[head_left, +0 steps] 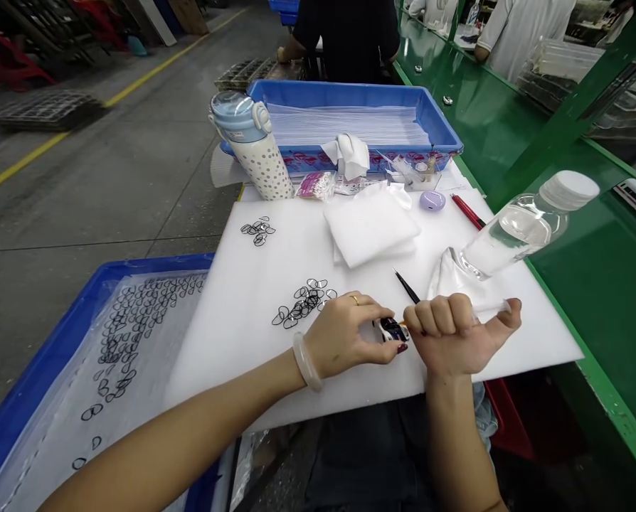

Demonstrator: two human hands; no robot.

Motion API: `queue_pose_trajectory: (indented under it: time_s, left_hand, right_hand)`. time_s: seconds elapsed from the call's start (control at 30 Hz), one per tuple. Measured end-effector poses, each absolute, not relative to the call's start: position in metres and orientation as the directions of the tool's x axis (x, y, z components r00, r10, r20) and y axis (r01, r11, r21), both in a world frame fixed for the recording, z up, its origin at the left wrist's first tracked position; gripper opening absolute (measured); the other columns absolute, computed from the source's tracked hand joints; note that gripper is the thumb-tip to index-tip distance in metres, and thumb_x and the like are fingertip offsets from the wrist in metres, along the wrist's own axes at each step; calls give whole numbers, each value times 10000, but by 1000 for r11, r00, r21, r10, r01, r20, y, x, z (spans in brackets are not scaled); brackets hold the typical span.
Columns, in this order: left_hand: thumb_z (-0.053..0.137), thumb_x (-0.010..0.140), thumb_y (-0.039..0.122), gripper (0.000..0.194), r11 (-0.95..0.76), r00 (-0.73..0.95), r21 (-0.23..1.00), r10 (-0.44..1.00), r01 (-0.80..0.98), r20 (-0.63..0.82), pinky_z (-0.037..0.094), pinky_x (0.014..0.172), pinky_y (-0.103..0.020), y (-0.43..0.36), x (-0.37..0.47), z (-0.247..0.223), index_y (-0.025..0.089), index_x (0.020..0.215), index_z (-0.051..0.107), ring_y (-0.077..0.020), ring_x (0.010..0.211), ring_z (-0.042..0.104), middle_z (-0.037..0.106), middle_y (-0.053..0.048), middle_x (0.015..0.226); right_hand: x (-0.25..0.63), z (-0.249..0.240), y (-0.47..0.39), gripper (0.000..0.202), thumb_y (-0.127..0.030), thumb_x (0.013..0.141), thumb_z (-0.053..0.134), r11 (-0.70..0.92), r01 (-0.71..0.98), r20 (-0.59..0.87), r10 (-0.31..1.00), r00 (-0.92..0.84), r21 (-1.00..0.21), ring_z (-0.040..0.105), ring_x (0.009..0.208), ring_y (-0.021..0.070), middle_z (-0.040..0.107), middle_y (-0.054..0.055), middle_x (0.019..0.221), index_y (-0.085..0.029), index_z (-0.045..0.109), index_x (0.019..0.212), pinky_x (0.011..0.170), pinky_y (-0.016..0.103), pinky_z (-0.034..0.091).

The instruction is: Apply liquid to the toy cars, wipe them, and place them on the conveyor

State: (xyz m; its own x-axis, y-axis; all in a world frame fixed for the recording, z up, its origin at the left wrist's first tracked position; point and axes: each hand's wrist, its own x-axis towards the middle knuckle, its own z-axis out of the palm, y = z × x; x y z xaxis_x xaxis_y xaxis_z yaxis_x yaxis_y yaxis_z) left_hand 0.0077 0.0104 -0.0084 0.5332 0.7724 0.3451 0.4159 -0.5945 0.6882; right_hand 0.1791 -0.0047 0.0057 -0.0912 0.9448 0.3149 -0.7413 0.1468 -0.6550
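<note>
Between thumb and fingers, my left hand (344,334) grips a small dark, shiny part (393,330) above the white board (232,306). My right hand (451,331) is closed round a thin stick, whose orange-yellow tip points at the dark part and whose pale end (491,307) shows near my thumb. A pile of thin black rings (303,304) lies just beyond my left hand, and a smaller group (258,230) sits farther back. Black tweezers (406,286) rest on the board beyond my hands.
A clear bottle (521,227) stands at the right, near a red pen (467,211). White foam sheets (371,224), a dotted tumbler (259,156) and a blue bin (440,121) are farther back. Left is a blue tray (56,348) with rings. A person (344,39) sits ahead.
</note>
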Motion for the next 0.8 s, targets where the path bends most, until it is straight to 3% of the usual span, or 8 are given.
queue_pose_trajectory:
  time_s: [0.8]
  left_hand:
    - [745, 754, 403, 352, -629, 541, 660, 750, 409, 380, 570, 703, -380, 9, 9, -6, 100, 932, 768, -225, 745, 681, 744, -96, 814]
  right_hand:
    - [177, 2, -3, 641, -752, 871, 268, 141, -795, 399, 907, -135, -590, 91, 397, 101, 107, -66, 426, -213, 227, 526, 431, 297, 189]
